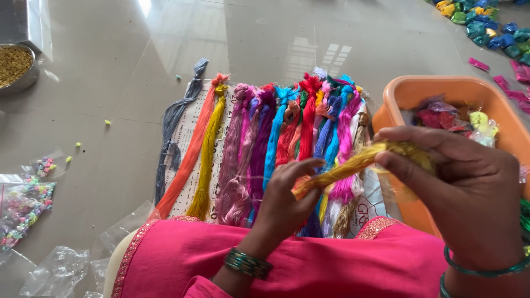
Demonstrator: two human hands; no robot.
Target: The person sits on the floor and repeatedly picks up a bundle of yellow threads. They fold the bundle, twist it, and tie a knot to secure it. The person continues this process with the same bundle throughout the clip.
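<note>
Beads come first at the far left: a metal bowl (pixel 15 66) filled with golden beads stands on the grey floor (pixel 110 83), and lower we see a clear plastic bag of pastel beads (pixel 25 207), with some loose small beads lying near it. Next to them, empty clear plastic wrappers (pixel 61 265) lie close to the pink garment (pixel 331 259) that covers the person's lap.

In the middle, we see a row of thread skeins (pixel 259 149) lying side by side on a printed sheet (pixel 190 143): grey, orange, yellow, mauve, purple, blue, red and pink ones, each one knotted at the far end.

Above this row, our left hand (pixel 284 201) pinches the near end of a yellow-gold thread skein (pixel 353 163) between thumb and fingers; a green bangle is on the wrist. The skein goes up and to the right, in the air over the coloured skeins, to our right hand (pixel 469 193), which closes its fingers around the other end, where the thread is more loose and fluffy. So both hands grasp the same skein, one at each end.

Behind the right hand stands an orange plastic tub (pixel 441 88) with small coloured packets inside. In the far right corner, blue, green and yellow packets (pixel 486 25) lie in a heap on the floor.
</note>
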